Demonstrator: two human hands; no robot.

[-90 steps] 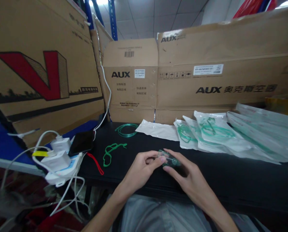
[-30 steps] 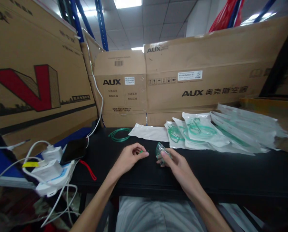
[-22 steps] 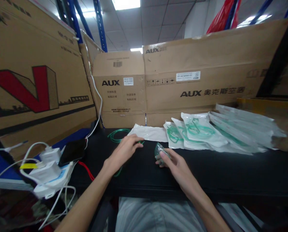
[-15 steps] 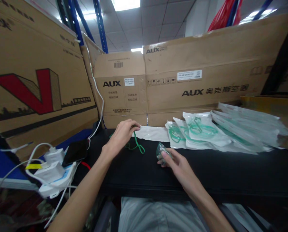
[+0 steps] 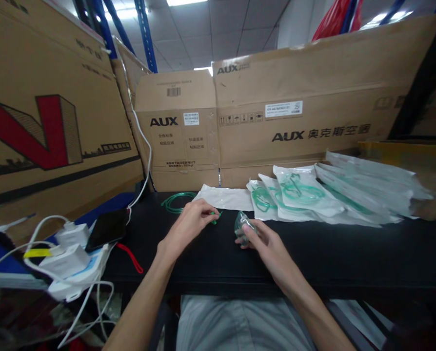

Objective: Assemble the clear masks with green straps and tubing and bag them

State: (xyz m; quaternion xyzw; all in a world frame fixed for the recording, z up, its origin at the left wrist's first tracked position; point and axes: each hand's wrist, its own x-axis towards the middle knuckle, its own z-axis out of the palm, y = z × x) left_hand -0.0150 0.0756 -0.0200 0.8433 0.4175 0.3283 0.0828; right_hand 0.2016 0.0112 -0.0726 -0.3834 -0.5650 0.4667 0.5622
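A left hand pinches a green strap, mostly hidden from this side, it seems; just to its right, across a gap, the right hand clasps a clear mask above the black bench, coiled tubing and packets beyond.

Clear piece: glossy plastic. From it, ten o'clock, green cord, possibly elastic, too small to be sure; two, shiny film packets; twelve, matt cardboard; six, smooth matt tabletop.
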